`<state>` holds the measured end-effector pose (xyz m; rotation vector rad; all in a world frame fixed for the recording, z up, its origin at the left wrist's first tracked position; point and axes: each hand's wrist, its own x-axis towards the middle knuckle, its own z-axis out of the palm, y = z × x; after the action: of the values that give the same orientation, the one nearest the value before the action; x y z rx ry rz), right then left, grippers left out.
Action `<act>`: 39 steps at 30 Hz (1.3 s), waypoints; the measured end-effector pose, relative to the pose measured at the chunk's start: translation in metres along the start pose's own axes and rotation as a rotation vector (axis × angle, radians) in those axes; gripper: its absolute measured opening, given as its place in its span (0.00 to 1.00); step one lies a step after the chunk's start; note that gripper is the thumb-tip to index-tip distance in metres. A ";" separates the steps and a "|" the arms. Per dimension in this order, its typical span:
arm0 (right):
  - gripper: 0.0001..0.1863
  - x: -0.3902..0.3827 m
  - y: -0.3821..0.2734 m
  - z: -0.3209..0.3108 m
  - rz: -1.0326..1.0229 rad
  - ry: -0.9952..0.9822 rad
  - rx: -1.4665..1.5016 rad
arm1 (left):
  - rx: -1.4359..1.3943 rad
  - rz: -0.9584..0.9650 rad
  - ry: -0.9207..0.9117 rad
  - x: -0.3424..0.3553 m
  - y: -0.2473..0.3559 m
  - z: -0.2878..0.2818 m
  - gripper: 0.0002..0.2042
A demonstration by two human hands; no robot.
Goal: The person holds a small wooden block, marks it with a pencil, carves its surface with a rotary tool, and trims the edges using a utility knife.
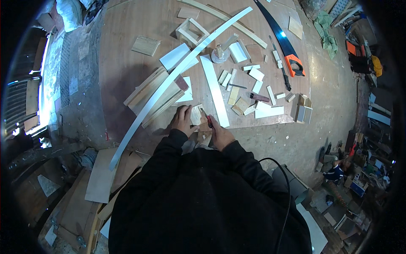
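At the near edge of the wooden table (122, 84), my left hand (182, 121) grips the left side of a small pale wood block (196, 115). Closed in my right hand (221, 135) is a red-handled tool (209, 122), its slim metal end pointing at the block; its exact kind is too small to make out. Just beyond the hands lies a flat white strip (215, 91). Left of my left hand are stacked wood lengths (148, 91), with a long pale strip (169, 80) slanting across them and past the table's near edge.
A handsaw (281, 38) with an orange handle lies at the far right of the table. Several small wood offcuts (256, 74), a glue-like tub (220, 55) and a small wooden frame (191, 33) are scattered there. Boards (103, 173) lean at the lower left.
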<state>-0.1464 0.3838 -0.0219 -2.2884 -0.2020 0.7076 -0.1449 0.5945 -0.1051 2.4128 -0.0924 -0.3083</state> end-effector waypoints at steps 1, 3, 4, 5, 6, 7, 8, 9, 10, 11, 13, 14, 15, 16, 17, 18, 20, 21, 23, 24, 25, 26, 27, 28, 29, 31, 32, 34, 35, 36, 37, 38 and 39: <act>0.33 0.002 -0.004 0.005 0.004 -0.004 -0.007 | 0.039 0.022 -0.033 0.001 0.002 -0.001 0.46; 0.35 0.006 -0.012 0.013 0.026 -0.026 -0.078 | 0.038 0.010 -0.034 0.001 0.004 -0.001 0.46; 0.35 0.008 -0.017 0.015 0.029 -0.033 -0.082 | 0.029 0.003 -0.025 0.001 0.004 -0.001 0.46; 0.35 0.011 -0.020 0.016 0.065 -0.066 -0.108 | 0.020 -0.005 -0.016 0.001 0.003 -0.001 0.45; 0.35 0.013 -0.023 0.018 0.100 -0.096 -0.132 | 0.015 -0.008 -0.018 0.001 0.001 -0.001 0.45; 0.35 0.015 -0.024 0.020 0.103 -0.100 -0.134 | 0.007 0.004 -0.014 0.000 -0.001 0.000 0.45; 0.36 0.017 -0.024 0.023 0.114 -0.093 -0.129 | -0.001 0.016 -0.010 0.000 -0.002 0.000 0.45; 0.36 0.017 -0.021 0.026 0.127 -0.085 -0.123 | -0.006 0.015 -0.014 0.000 -0.002 -0.001 0.45; 0.36 0.018 -0.018 0.030 0.132 -0.087 -0.125 | -0.011 0.016 -0.016 0.001 -0.001 -0.002 0.44; 0.36 0.019 -0.015 0.033 0.120 -0.056 -0.136 | -0.017 0.017 -0.018 0.001 0.000 -0.003 0.44; 0.37 0.022 -0.011 0.037 0.104 -0.028 -0.149 | -0.019 0.011 -0.027 0.001 0.000 -0.004 0.44; 0.37 0.024 -0.009 0.038 0.105 -0.026 -0.158 | -0.019 0.009 -0.036 0.001 0.000 -0.005 0.44; 0.38 0.025 -0.008 0.039 0.105 -0.024 -0.167 | -0.022 0.007 -0.034 0.001 0.000 -0.005 0.44; 0.38 0.025 -0.007 0.039 0.103 -0.026 -0.170 | -0.027 0.008 -0.032 0.001 0.000 -0.005 0.44; 0.38 0.025 -0.006 0.040 0.100 -0.021 -0.164 | -0.032 0.011 -0.030 0.001 0.000 -0.005 0.44; 0.38 0.026 -0.008 0.040 0.096 -0.017 -0.158 | -0.033 0.009 -0.027 0.001 0.000 -0.005 0.44; 0.38 0.026 -0.012 0.039 0.106 -0.025 -0.180 | 0.003 -0.010 -0.061 0.000 -0.001 -0.006 0.42; 0.38 0.025 -0.013 0.039 0.119 -0.031 -0.200 | 0.001 -0.010 -0.059 0.000 -0.001 -0.006 0.42; 0.38 0.024 -0.013 0.040 0.123 -0.025 -0.208 | -0.004 -0.001 -0.061 0.000 -0.003 -0.005 0.43; 0.38 0.024 -0.013 0.041 0.126 -0.017 -0.212 | -0.005 0.000 -0.060 0.000 -0.003 -0.005 0.43; 0.38 0.024 -0.013 0.042 0.127 -0.015 -0.214 | -0.007 0.002 -0.061 0.001 -0.002 -0.005 0.43; 0.40 0.023 -0.013 0.043 0.146 -0.028 -0.258 | -0.009 0.003 -0.062 0.001 -0.002 -0.005 0.42; 0.41 0.023 -0.020 0.042 0.164 -0.042 -0.303 | -0.010 0.004 -0.062 0.000 -0.002 -0.005 0.42; 0.41 0.025 -0.025 0.041 0.166 -0.041 -0.304 | 0.000 0.005 -0.053 -0.001 -0.001 -0.004 0.42; 0.40 0.027 -0.031 0.039 0.224 -0.129 -0.349 | 0.009 0.007 -0.045 -0.001 -0.001 -0.004 0.41; 0.38 0.032 -0.054 0.032 0.284 -0.216 -0.395 | 0.029 0.020 -0.048 -0.003 -0.008 0.002 0.41; 0.39 0.036 -0.064 0.029 0.308 -0.259 -0.420 | 0.053 0.031 -0.049 -0.004 -0.012 0.005 0.40; 0.40 0.042 -0.074 0.034 0.332 -0.300 -0.444 | 0.066 0.061 -0.019 -0.004 -0.018 0.013 0.39; 0.39 0.044 -0.078 0.037 0.339 -0.272 -0.419 | 0.080 0.088 0.012 -0.004 -0.022 0.016 0.39; 0.38 0.046 -0.081 0.037 0.352 -0.241 -0.394 | 0.076 0.092 0.010 -0.004 -0.020 0.015 0.39; 0.38 0.048 -0.084 0.038 0.357 -0.240 -0.396 | 0.069 0.074 0.003 -0.005 -0.018 0.014 0.39; 0.38 0.050 -0.087 0.038 0.370 -0.253 -0.413 | 0.063 0.055 -0.005 -0.005 -0.016 0.013 0.38; 0.37 0.051 -0.090 0.037 0.380 -0.267 -0.429 | 0.061 0.055 -0.006 -0.005 -0.016 0.011 0.38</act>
<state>-0.1188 0.4888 -0.0043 -2.6656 -0.0415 1.2712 -0.1528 0.6003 -0.1220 2.4649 -0.1727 -0.2909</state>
